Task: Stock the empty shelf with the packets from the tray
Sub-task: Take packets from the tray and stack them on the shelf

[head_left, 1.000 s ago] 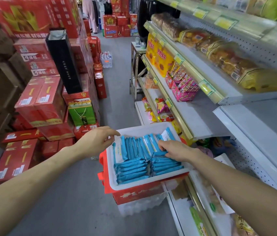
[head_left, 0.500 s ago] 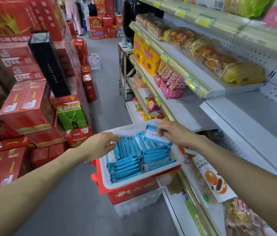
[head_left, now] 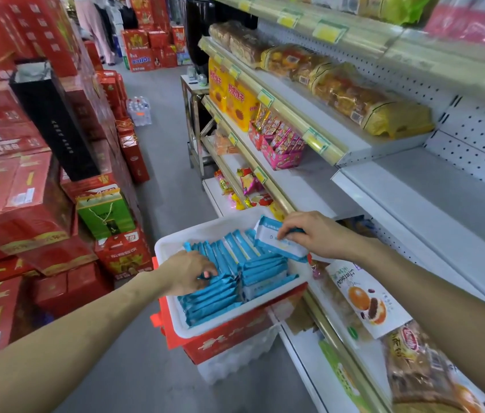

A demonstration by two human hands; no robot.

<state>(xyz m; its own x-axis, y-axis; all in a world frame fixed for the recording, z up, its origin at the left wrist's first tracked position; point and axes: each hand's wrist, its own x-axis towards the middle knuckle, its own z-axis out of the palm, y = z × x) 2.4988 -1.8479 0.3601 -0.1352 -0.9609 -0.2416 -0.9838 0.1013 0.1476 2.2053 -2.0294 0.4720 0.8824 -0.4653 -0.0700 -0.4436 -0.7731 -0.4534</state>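
Raised by right hand (head_left: 317,234), packet (head_left: 274,244) slants down-right.

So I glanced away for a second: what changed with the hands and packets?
The right hand has lifted one blue packet up out of the tray, pinched in its fingers. The left hand moved from the rim onto the remaining packets; whether it grips one is unclear. Tray and empty shelf stayed as they were.
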